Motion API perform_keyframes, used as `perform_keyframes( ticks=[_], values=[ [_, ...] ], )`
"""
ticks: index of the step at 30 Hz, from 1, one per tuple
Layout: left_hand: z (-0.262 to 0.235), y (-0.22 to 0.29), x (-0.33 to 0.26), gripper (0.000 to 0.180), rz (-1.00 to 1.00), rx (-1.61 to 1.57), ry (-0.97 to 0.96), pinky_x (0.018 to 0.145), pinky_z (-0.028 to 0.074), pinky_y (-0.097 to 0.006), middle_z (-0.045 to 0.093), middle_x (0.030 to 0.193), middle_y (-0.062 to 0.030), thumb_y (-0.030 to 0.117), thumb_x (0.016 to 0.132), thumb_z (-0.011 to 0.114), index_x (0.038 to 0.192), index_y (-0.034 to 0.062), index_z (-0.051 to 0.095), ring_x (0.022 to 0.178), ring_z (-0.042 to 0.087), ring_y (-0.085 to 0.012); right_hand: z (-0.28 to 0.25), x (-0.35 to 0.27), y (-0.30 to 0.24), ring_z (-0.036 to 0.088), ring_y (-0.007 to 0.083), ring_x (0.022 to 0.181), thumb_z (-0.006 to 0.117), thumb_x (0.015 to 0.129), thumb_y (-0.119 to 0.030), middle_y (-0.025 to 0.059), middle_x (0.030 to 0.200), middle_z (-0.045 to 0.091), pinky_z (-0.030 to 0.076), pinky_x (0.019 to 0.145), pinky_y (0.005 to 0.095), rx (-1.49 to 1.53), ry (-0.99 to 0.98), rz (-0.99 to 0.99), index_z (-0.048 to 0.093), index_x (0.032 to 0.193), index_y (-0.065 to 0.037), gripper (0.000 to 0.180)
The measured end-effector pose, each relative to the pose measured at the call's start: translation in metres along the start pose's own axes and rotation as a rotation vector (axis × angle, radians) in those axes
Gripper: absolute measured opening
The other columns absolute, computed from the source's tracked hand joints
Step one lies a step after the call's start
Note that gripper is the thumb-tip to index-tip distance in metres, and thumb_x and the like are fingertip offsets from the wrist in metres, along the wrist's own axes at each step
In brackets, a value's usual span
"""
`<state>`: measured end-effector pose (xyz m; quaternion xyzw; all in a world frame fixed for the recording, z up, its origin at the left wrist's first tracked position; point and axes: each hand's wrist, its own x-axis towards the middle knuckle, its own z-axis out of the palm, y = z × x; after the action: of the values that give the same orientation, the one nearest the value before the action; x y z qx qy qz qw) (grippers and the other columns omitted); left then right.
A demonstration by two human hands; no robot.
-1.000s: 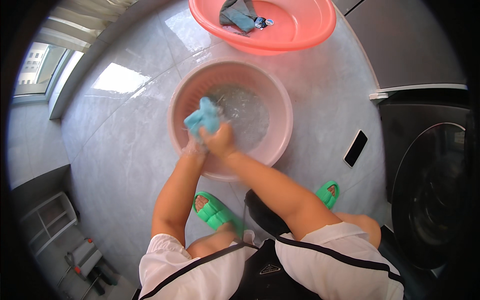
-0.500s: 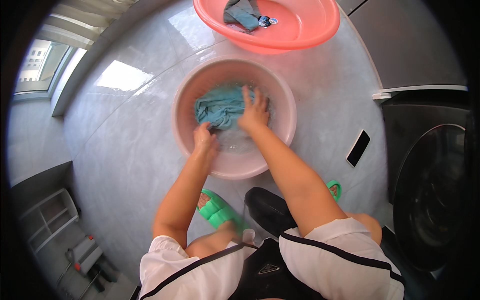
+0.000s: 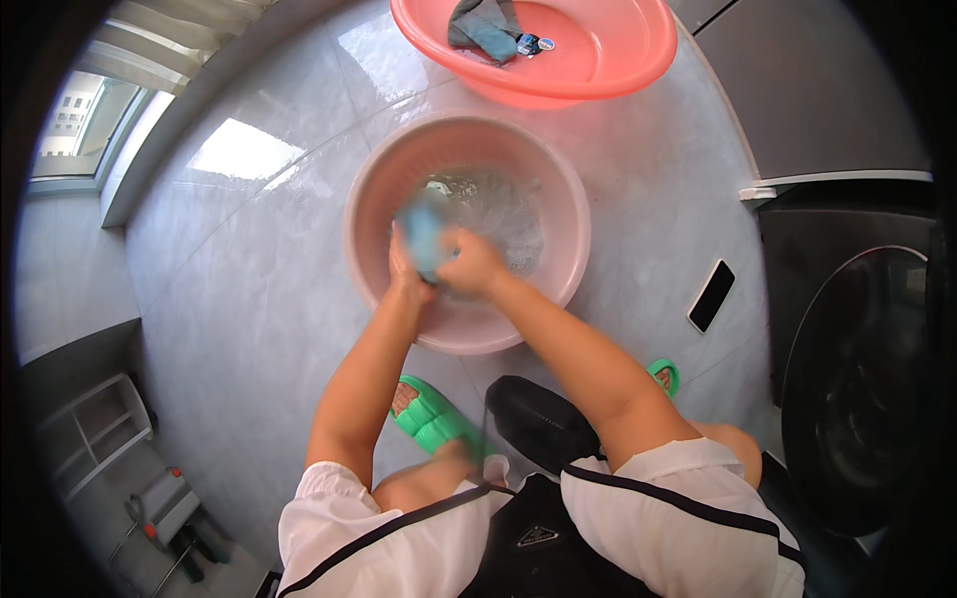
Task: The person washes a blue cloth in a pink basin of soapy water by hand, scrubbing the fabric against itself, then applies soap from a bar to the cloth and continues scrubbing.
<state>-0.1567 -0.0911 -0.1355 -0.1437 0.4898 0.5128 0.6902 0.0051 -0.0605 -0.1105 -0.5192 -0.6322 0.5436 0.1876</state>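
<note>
A wet blue cloth (image 3: 424, 234), smeared by motion, is bunched up between my hands over the left part of a pale pink basin (image 3: 569, 234). My left hand (image 3: 407, 271) is wrapped along the cloth's left and near side. From the right, my right hand (image 3: 473, 263) closes on it with curled fingers. Cloudy, rippling water (image 3: 503, 224) lies in the basin beneath. The cloth's kind cannot be made out, and its lower end is partly hidden by my fingers.
Beyond the basin stands a larger coral tub (image 3: 623, 80) with a grey-blue cloth (image 3: 486, 30) in it. A phone (image 3: 712, 296) lies on the tiled floor at right, near a dark front-loading washer (image 3: 857, 389). My feet wear green slippers (image 3: 434, 419). A white rack (image 3: 105, 434) stands at left.
The cloth was spread in the water with my right hand open on it. Now it is gathered up and lifted between both hands at the basin's left, my right hand having moved left and nearer.
</note>
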Motion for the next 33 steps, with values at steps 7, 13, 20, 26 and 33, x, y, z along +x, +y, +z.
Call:
perform_keyframes(
  ticks=[7, 13, 20, 26, 33],
  values=[
    [-0.048, 0.015, 0.021, 0.041, 0.174, 0.172, -0.395, 0.086, 0.067, -0.049, 0.080, 0.109, -0.0152, 0.045, 0.111, 0.063, 0.120, 0.0069, 0.074, 0.097, 0.079, -0.0323, 0.025, -0.054, -0.076, 0.074, 0.0437, 0.103, 0.080, 0.079, -0.028, 0.0124, 0.113, 0.076, 0.061, 0.089, 0.0530, -0.036, -0.001, -0.406, 0.075, 0.099, -0.013, 0.025],
    [-0.046, 0.000, 0.023, 0.028, 0.288, -0.020, -0.397, 0.084, 0.066, -0.044, 0.080, 0.113, -0.0133, 0.029, 0.111, 0.065, 0.122, 0.0050, 0.075, 0.095, 0.078, -0.0270, 0.036, -0.012, -0.045, 0.075, 0.0439, 0.103, 0.081, 0.082, -0.032, 0.0164, 0.115, 0.075, 0.061, 0.092, 0.0566, -0.168, 0.237, -0.286, 0.077, 0.100, -0.014, 0.025],
    [-0.022, 0.018, -0.011, 0.043, 0.373, 0.305, 0.065, 0.106, 0.057, -0.040, 0.074, 0.135, -0.0084, 0.020, 0.108, 0.063, 0.149, 0.0079, 0.063, 0.122, 0.070, -0.0228, -0.035, 0.028, 0.011, 0.069, 0.0426, 0.130, 0.075, 0.093, -0.042, 0.0188, 0.143, 0.067, 0.060, 0.104, 0.0570, -0.476, 0.200, 0.158, 0.076, 0.121, -0.014, 0.039],
    [-0.035, 0.005, -0.006, 0.061, 0.215, 0.426, 0.460, 0.106, 0.051, -0.053, 0.060, 0.151, -0.0107, 0.021, 0.103, 0.071, 0.161, 0.0127, 0.055, 0.131, 0.061, -0.0257, -0.012, 0.015, 0.044, 0.036, 0.0461, 0.164, 0.077, 0.098, -0.038, 0.0172, 0.185, 0.026, 0.054, 0.113, 0.0655, -0.834, 0.119, 0.251, 0.063, 0.160, -0.035, 0.064],
    [-0.049, -0.003, 0.022, 0.069, 0.046, 0.352, 0.504, 0.114, 0.047, -0.061, 0.056, 0.150, -0.0115, 0.030, 0.102, 0.078, 0.164, 0.0148, 0.053, 0.129, 0.056, -0.0315, -0.030, 0.032, 0.040, 0.029, 0.0494, 0.166, 0.080, 0.097, -0.030, 0.0126, 0.183, 0.025, 0.049, 0.118, 0.0700, -0.790, -0.088, 0.305, 0.067, 0.158, -0.036, 0.063]
  ],
)
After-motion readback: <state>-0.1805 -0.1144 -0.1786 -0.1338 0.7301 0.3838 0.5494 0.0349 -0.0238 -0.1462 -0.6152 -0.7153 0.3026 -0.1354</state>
